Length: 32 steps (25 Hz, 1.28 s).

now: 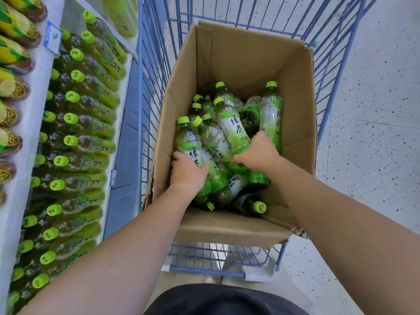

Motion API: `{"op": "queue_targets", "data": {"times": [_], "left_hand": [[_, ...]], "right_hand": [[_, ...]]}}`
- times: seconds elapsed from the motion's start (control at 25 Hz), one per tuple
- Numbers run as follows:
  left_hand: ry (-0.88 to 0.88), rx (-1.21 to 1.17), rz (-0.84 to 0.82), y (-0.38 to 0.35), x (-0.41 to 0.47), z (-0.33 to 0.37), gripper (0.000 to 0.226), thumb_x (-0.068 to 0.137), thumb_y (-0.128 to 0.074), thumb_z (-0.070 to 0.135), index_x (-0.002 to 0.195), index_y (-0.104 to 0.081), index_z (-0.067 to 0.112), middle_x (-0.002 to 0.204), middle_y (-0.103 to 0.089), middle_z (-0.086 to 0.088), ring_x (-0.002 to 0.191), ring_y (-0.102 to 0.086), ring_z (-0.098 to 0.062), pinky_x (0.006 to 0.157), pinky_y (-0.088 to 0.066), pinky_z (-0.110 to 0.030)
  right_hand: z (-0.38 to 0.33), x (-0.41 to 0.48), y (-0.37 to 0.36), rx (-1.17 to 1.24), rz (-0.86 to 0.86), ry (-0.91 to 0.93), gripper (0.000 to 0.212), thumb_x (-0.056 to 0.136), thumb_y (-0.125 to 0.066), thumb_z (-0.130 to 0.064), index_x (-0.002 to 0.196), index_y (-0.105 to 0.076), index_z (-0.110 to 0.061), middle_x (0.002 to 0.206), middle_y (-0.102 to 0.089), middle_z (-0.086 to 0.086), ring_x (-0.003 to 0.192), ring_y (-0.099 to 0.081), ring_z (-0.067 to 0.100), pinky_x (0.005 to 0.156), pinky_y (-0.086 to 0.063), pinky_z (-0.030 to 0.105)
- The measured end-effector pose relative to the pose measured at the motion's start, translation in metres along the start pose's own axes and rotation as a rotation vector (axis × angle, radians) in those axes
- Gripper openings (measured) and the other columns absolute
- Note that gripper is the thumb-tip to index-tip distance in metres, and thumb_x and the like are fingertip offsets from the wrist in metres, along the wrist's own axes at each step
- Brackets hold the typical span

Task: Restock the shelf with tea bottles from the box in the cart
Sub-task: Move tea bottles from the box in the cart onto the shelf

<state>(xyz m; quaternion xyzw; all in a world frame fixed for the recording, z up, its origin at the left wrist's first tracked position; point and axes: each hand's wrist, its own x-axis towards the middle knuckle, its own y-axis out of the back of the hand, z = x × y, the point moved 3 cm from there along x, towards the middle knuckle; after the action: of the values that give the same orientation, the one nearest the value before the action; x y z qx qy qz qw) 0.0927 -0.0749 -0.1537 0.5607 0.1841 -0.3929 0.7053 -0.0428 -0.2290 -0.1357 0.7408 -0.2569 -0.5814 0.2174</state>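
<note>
Our left hand (187, 172) is curled round the lower body of the left-hand bottle (189, 142), thumb across its label and fingers tucked behind it, so it has a full hold. Our right hand (258, 151) is closed over the base end of the right-hand bottle (231, 123); whether its fingers also catch the neighbour on its outer side we cannot tell, since the back of the hand hides them. Both bottles lie slanted with their green caps pointing away from us; neither is lifted clear.

Around and beneath both hands lies the heap of tea bottles (236, 185), loose and crossing one another, some lying flat towards us; we judge there are well over a dozen. They fill only the bottom of the cardboard box (238, 62), whose bare walls rise high round our wrists; the box stands inside the blue wire cart (140, 92).

Out past our left arm runs the shelf (36, 98); its rows of green-capped bottles (72, 96) look closely packed, with yellow-labelled bottles (13, 26) on the level above.

We judge the restocking is well along but far from finished; this pair has yet to come out, and the heap remains.
</note>
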Motion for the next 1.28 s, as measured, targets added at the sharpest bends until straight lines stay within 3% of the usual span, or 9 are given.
{"op": "queue_targets", "data": {"times": [0.16,0.32,0.44,0.56,0.6,0.72,0.88,1.08,1.28], "left_hand": [[0.007,-0.043,-0.009,0.003,-0.003,-0.002,0.065,0.084,-0.075,0.037,0.123,-0.036,0.004,0.130,-0.056,-0.020,0.111,-0.060,-0.039,0.078,-0.042,-0.037],[0.061,-0.093,-0.120,0.010,-0.006,-0.005,0.074,0.082,-0.075,0.040,0.128,-0.031,0.004,0.122,-0.055,-0.012,0.098,-0.056,-0.031,0.077,-0.041,-0.035],[0.065,-0.140,-0.217,0.010,-0.014,-0.008,0.085,0.083,-0.074,0.040,0.139,-0.023,0.001,0.120,-0.054,-0.010,0.099,-0.054,-0.028,0.082,-0.041,-0.034],[0.102,-0.281,-0.256,0.011,-0.024,-0.013,0.086,0.085,-0.073,0.038,0.144,-0.021,0.004,0.123,-0.048,-0.003,0.104,-0.051,-0.027,0.086,-0.038,-0.033],[0.114,-0.311,-0.265,0.011,-0.028,-0.016,0.079,0.086,-0.072,0.038,0.142,-0.027,0.004,0.122,-0.046,0.000,0.108,-0.052,-0.027,0.086,-0.038,-0.030],[0.066,-0.380,-0.266,0.022,-0.041,-0.019,0.026,0.089,-0.069,0.033,0.096,-0.049,0.019,0.101,-0.058,0.002,0.082,-0.055,-0.014,0.063,-0.040,-0.025],[-0.061,-0.388,-0.278,0.046,-0.068,-0.014,0.058,0.076,-0.071,0.039,0.124,-0.053,0.012,0.116,-0.063,-0.008,0.103,-0.062,-0.028,0.095,-0.053,-0.046],[-0.212,-0.423,-0.209,0.071,-0.097,-0.006,0.041,0.077,-0.073,0.034,0.110,-0.055,0.019,0.107,-0.066,-0.005,0.096,-0.065,-0.025,0.086,-0.056,-0.044],[-0.283,-0.494,-0.154,0.086,-0.137,-0.001,0.043,0.078,-0.071,0.034,0.113,-0.054,0.015,0.106,-0.065,-0.009,0.093,-0.065,-0.028,0.079,-0.056,-0.042]], "right_hand": [[0.000,0.000,0.001,0.250,-0.205,-0.091,0.082,0.064,-0.083,-0.030,0.131,-0.042,-0.007,0.122,-0.053,0.016,0.112,-0.054,0.034,0.085,-0.051,0.048],[0.018,-0.014,-0.016,0.405,-0.436,-0.154,0.105,0.057,-0.091,-0.024,0.147,-0.040,-0.006,0.153,-0.044,0.011,0.143,-0.038,0.033,0.117,-0.029,0.052],[0.022,-0.028,-0.024,0.542,-0.418,-0.103,0.097,0.041,-0.095,-0.034,0.130,-0.062,-0.011,0.137,-0.062,0.006,0.134,-0.051,0.030,0.117,-0.033,0.050],[0.025,-0.042,-0.032,0.750,-0.349,-0.164,0.114,0.048,-0.087,-0.068,0.142,-0.053,-0.012,0.141,-0.060,0.007,0.132,-0.054,0.030,0.116,-0.035,0.053],[0.028,-0.047,-0.036,0.828,-0.320,-0.194,0.106,0.058,-0.081,-0.071,0.142,-0.053,-0.012,0.137,-0.063,0.008,0.127,-0.059,0.031,0.113,-0.040,0.053],[0.037,-0.064,-0.041,1.015,-0.300,-0.221,0.054,0.088,-0.073,-0.043,0.128,-0.064,-0.008,0.110,-0.077,0.012,0.097,-0.075,0.028,0.080,-0.060,0.043],[0.040,-0.100,-0.036,1.118,-0.442,-0.166,0.030,0.088,-0.075,-0.022,0.112,-0.069,-0.005,0.098,-0.077,0.013,0.083,-0.076,0.025,0.066,-0.060,0.035],[0.040,-0.140,-0.022,0.996,-0.328,-0.032,0.040,0.078,-0.081,-0.007,0.116,-0.070,0.000,0.102,-0.077,0.017,0.092,-0.076,0.032,0.075,-0.061,0.041],[0.037,-0.165,0.014,0.853,-0.187,0.149,0.063,0.058,-0.088,-0.015,0.117,-0.067,-0.006,0.105,-0.076,0.015,0.098,-0.073,0.035,0.092,-0.057,0.054]]}}
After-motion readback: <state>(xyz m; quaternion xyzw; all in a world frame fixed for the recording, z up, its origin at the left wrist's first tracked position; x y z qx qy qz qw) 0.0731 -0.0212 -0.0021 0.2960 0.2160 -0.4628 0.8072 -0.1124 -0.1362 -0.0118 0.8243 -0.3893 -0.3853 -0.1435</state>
